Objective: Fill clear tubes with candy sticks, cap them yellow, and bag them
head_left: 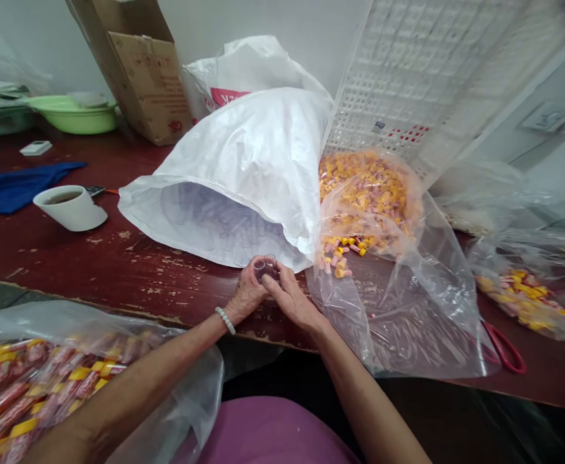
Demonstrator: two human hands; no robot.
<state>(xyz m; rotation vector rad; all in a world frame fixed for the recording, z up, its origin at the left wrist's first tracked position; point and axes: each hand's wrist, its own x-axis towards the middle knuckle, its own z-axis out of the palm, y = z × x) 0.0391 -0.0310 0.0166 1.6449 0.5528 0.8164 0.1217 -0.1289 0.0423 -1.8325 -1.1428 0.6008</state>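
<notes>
Both hands meet at the table's front edge over a small clear plastic tube [264, 265]. My left hand [247, 293], with a white bead bracelet at the wrist, is closed around the tube. My right hand [289, 295] pinches it from the right side. Just behind them lies a large white woven sack [243, 167], mouth open toward me, with clear tubes inside. To the right a clear plastic bag [373, 193] spills small yellow and pink caps [337, 258] onto the table.
A white cup [72, 207] and blue cloth [16, 187] sit at left. Green basin [72, 115], cardboard box [142, 64] and white crate [422, 71] stand behind. A bag of filled tubes [45, 380] is at my lower left; another bag of caps [528, 290] and red-handled scissors [507, 351] at right.
</notes>
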